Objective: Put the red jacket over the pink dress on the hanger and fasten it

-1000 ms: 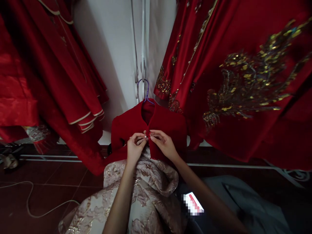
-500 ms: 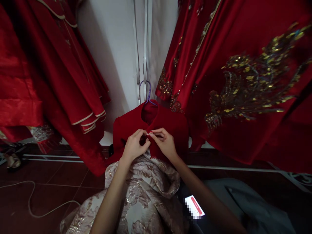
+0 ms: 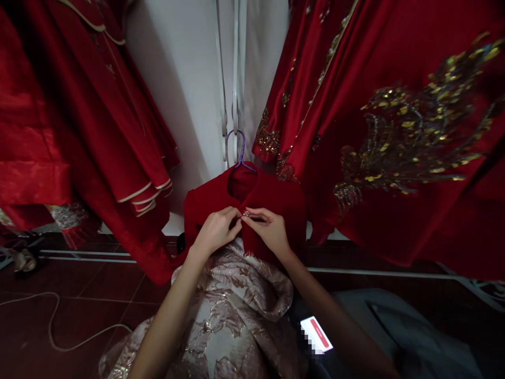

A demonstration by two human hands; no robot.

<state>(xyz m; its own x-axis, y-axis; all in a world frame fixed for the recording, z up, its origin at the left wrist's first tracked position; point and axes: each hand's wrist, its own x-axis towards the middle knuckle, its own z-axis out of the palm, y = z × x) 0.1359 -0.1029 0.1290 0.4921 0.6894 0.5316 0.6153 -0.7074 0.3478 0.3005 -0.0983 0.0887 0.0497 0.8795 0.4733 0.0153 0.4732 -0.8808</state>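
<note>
A red jacket (image 3: pixel 284 202) hangs from a purple hanger (image 3: pixel 242 158) in front of me. At its front opening, below the collar, my left hand (image 3: pixel 216 230) pinches one edge of the cloth between thumb and fingers. My right hand (image 3: pixel 270 229) pinches a small beaded button (image 3: pixel 246 213) on the facing edge. The fingertips of both hands nearly meet there. Whether the button sits in a loop is too small to tell. Beneath the jacket, patterned pale gold brocade fabric (image 3: pixel 224 310) spreads down toward me.
Red garments with pale piping (image 3: pixel 130 142) hang on the left. A red garment with gold sequin embroidery (image 3: pixel 414 137) hangs on the right. Low white rails (image 3: pixel 374 272) run near the tiled floor. A pale cable (image 3: pixel 79 347) lies left; a lit screen (image 3: pixel 316 334) shows lower right.
My left hand has turned slightly and its fingers have drawn closer together. The beaded button shows more clearly at my right fingertips. The jacket stays almost in place.
</note>
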